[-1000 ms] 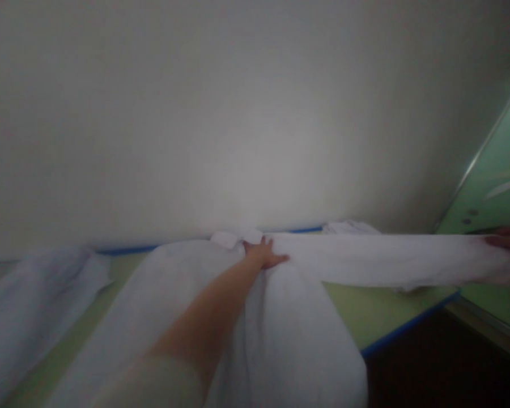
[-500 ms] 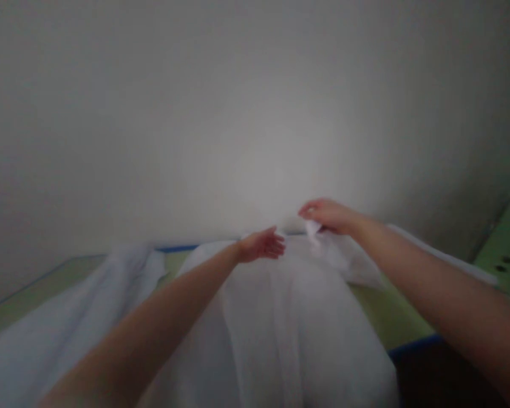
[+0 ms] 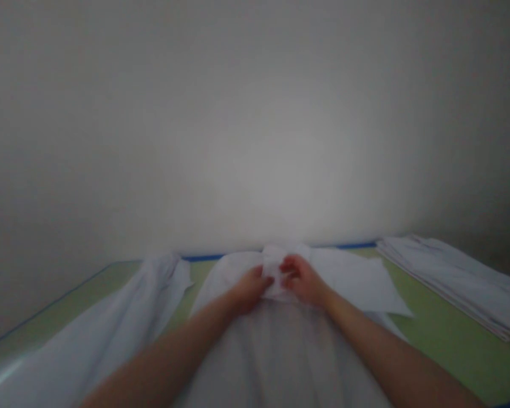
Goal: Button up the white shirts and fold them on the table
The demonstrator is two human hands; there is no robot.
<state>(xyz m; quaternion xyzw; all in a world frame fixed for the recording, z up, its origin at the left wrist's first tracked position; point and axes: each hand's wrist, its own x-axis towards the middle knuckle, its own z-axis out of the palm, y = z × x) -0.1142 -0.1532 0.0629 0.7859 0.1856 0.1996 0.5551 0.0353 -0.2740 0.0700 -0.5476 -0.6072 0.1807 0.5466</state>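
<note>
A white garment (image 3: 280,351), a shirt or coat by its look, lies spread in front of me with its collar end toward the wall. One sleeve (image 3: 352,280) stretches out to the right. My left hand (image 3: 251,288) is closed on the left side of the collar (image 3: 276,269), thumb on top. Across from it, my right hand (image 3: 302,279) has its fingers curled at the collar's right side. The two hands are only a little apart. Blur hides the exact fingertip contact.
Another white garment (image 3: 123,317) lies bunched on the left of the green table (image 3: 454,351), which has blue edging. Flat, stacked white cloth pieces (image 3: 459,277) lie at the right. A pale wall (image 3: 255,124) rises directly behind the table.
My right hand has come down and left from above the cloth to the collar. My left hand has gone from fingers spread to closed on it. The camera view has shifted to show more of the right side.
</note>
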